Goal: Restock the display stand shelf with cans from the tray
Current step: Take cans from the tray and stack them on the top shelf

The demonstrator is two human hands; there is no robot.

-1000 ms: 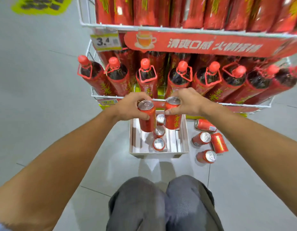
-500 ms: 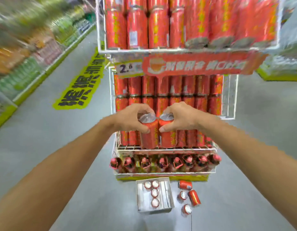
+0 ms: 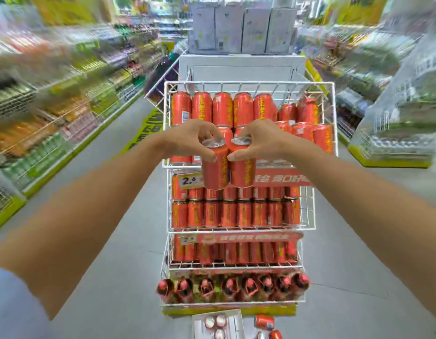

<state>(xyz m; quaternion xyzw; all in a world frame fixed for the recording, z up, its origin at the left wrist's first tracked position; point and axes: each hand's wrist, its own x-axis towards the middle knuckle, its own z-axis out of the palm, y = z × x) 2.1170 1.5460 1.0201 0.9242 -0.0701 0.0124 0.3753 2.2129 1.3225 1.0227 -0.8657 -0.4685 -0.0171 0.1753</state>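
Both hands are up at the stand's top level. The left hand (image 3: 185, 141) pinches the left can (image 3: 214, 168) by its lid end, fingers curled over the rim and thumb on the wall. The right hand (image 3: 266, 140) grips the right can (image 3: 243, 167) the same way. The two cans hang upright, long axes vertical, side by side and touching.

The top shelf (image 3: 248, 83), a white wire basket, lies straight ahead, just beyond the hands. Both hands are about equally near, neither leading. The basket holds rows of red cans, taller ones along the back and shorter ones front right. The spot directly behind the hands is hidden, so no free gap can be made out.

In this view the can bottoms sit below the front rail (image 3: 180, 166). Likely they must clear that rail going forward, then be set down upright.

The tray (image 3: 236, 324) sits on the floor at the stand's foot, well below, with tray cans (image 3: 213, 322) in it. Loose cans (image 3: 264, 322) lie beside it.
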